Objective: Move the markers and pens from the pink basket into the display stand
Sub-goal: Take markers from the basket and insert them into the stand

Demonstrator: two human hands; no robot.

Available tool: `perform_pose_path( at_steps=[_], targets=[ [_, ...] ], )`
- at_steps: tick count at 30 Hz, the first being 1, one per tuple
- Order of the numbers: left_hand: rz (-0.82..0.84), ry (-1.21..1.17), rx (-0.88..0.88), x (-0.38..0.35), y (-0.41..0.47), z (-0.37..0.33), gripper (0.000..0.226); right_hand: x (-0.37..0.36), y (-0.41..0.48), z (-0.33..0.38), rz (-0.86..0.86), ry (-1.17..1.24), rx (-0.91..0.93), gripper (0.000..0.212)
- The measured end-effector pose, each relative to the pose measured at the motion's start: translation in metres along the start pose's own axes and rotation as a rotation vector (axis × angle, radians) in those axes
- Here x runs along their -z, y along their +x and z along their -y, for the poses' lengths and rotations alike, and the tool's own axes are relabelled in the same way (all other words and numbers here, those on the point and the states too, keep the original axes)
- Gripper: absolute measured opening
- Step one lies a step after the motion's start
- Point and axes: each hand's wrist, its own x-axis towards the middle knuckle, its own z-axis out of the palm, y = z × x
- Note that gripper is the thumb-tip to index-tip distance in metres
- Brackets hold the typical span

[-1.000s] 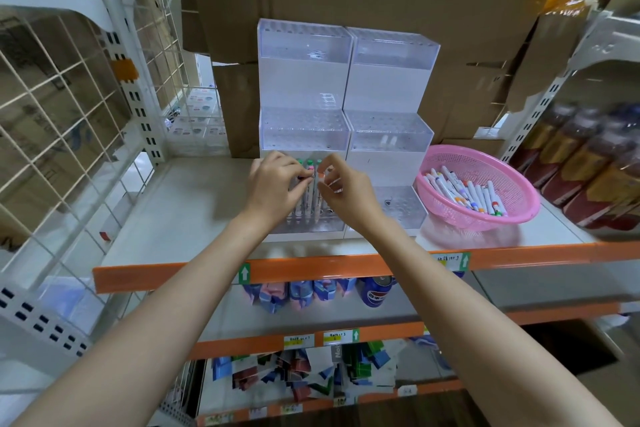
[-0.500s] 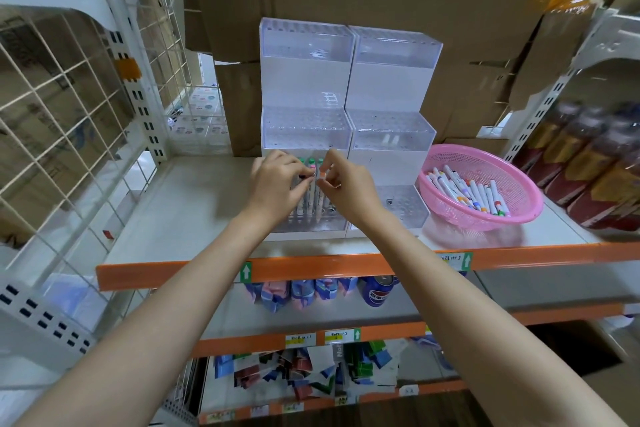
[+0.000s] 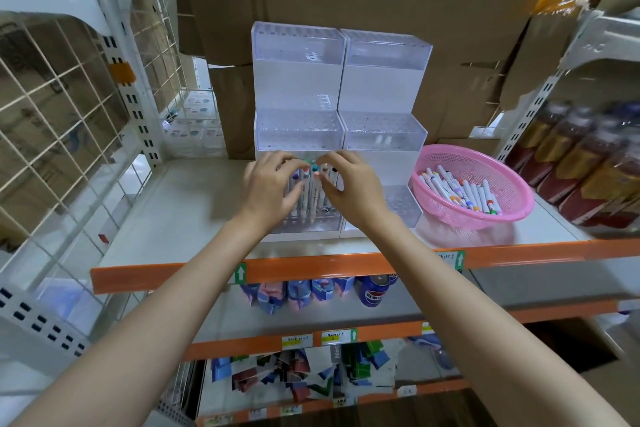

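**A:** Head view: both hands work the lowest left tier of the clear display stand (image 3: 298, 80). The left hand (image 3: 270, 191) is curled round the caps of the upright markers (image 3: 309, 196), and the right hand (image 3: 349, 187) pinches a cap beside it.

**B:** Crowded row. Nudge one sideways and I reckon its neighbours tilt or pop out.

**A:** The stand looks like light plastic, near the orange shelf edge (image 3: 311, 269). A hard push could slide it.

**B:** Loose markers (image 3: 464, 192) wait in the pink basket (image 3: 519, 215), just right of the stand. A careless reach might clip its rim and spill them.
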Motion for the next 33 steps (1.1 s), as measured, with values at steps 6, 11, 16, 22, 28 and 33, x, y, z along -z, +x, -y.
perform_pose_path(
  at_steps=[6,11,16,22,28,33],
  targets=[
    [0.183,0.097,-0.019,0.002,-0.009,0.001,0.046,-0.014,-0.008,-0.011,0.094,-0.160,0.123,0.044],
    [0.213,0.104,-0.007,0.006,-0.010,-0.001,0.049,-0.015,-0.012,-0.009,0.141,-0.173,0.101,0.049],
    [0.184,0.122,-0.025,0.006,-0.004,-0.016,0.046,-0.003,-0.008,-0.012,0.123,-0.139,0.074,0.048],
    [0.219,0.162,-0.121,-0.014,0.019,-0.057,0.042,0.036,-0.014,-0.044,0.150,-0.119,-0.067,0.046],
    [0.295,0.147,-0.171,-0.051,0.046,-0.112,0.051,0.088,-0.031,-0.093,0.183,-0.173,-0.224,0.053],
    [0.327,0.059,-0.206,-0.089,0.067,-0.160,0.051,0.125,-0.042,-0.142,0.231,-0.263,-0.359,0.047]
  ],
)
